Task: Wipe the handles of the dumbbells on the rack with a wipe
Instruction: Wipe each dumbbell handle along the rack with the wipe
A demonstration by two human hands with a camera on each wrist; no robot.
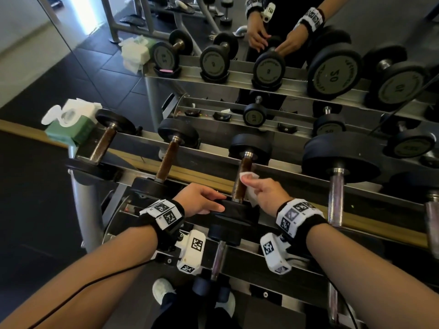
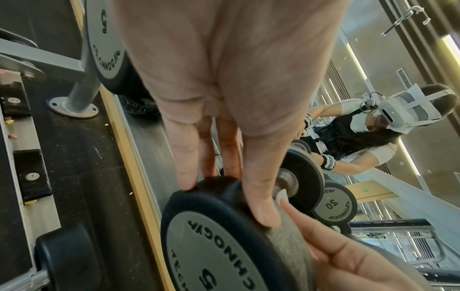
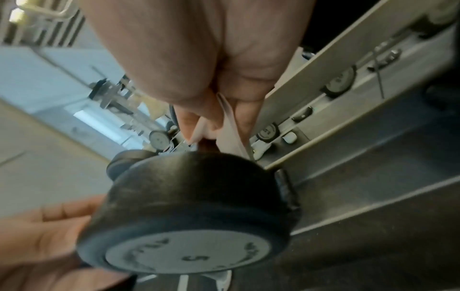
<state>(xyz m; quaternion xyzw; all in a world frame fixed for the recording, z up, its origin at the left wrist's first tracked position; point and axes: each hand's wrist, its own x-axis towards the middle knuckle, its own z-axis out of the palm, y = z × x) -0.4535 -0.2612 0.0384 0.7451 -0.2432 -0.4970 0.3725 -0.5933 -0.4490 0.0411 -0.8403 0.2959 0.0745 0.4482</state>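
On the rack's top tier lie several dumbbells [image 1: 166,160] with brown handles. My left hand [image 1: 202,201] holds the near black head [image 1: 234,210] of the third one, fingers behind the rim and thumb across it; the left wrist view shows that head [image 2: 211,236], marked 5, under my left hand [image 2: 224,98]. My right hand [image 1: 266,193] pinches a white wipe [image 1: 248,175] against the right side of its handle [image 1: 244,167]. In the right wrist view the wipe [image 3: 231,133] hangs from my right hand's fingers [image 3: 246,118] just behind the head [image 3: 199,206].
A green wipe pack [image 1: 71,124] with its lid open sits at the rack's left end. A bigger dumbbell [image 1: 337,184] with a steel handle lies to the right. A lower tier holds another dumbbell [image 1: 219,255]. A mirror [image 1: 285,67] behind the rack doubles everything.
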